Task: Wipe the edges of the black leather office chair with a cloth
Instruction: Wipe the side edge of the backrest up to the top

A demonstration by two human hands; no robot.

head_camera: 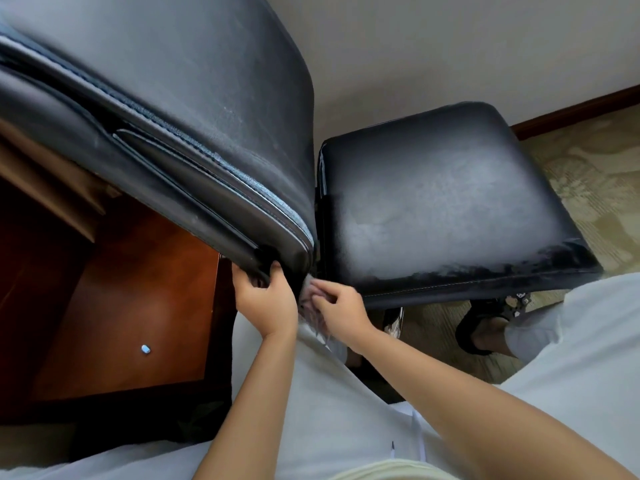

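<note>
The black leather office chair (194, 109) leans tilted across the upper left, its worn piped edge running down to a corner near the middle. My left hand (266, 296) grips that lower corner from below, fingers curled over the edge. Just to its right, my right hand (337, 306) pinches a pale, blurred cloth (310, 299) against the chair's narrow side edge. The cloth is mostly hidden between the two hands.
A black leather stool (450, 202) stands close on the right, its side nearly touching the chair. A reddish wooden table (138, 306) with a small blue object (145, 349) lies at lower left. Patterned carpet (595, 188) and a sandalled foot (485, 327) show on the right.
</note>
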